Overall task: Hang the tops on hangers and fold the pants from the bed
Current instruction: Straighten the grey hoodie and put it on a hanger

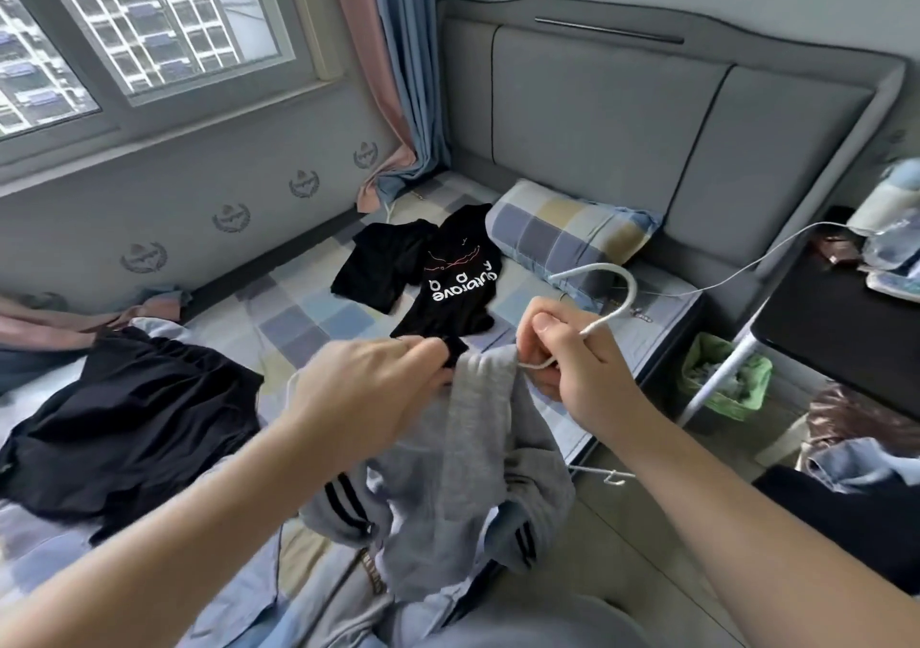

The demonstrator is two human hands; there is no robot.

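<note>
Grey top (478, 428), lifted above near edge of bed (318, 309), collar pinched in left hand (368, 388), white hanger (631, 294) pinched below its hook in right hand (572, 364); best to slide one hanger arm in first.

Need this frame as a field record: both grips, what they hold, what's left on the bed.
left grip: pinches grey top near its neck
right grip: holds white hanger below the hook
grey top: upper part held up, hanger wire at its neck, lower part draped below
bed: black printed tee, smaller black garment beside it, large black garment at left
pillow: checked, by the headboard
</note>
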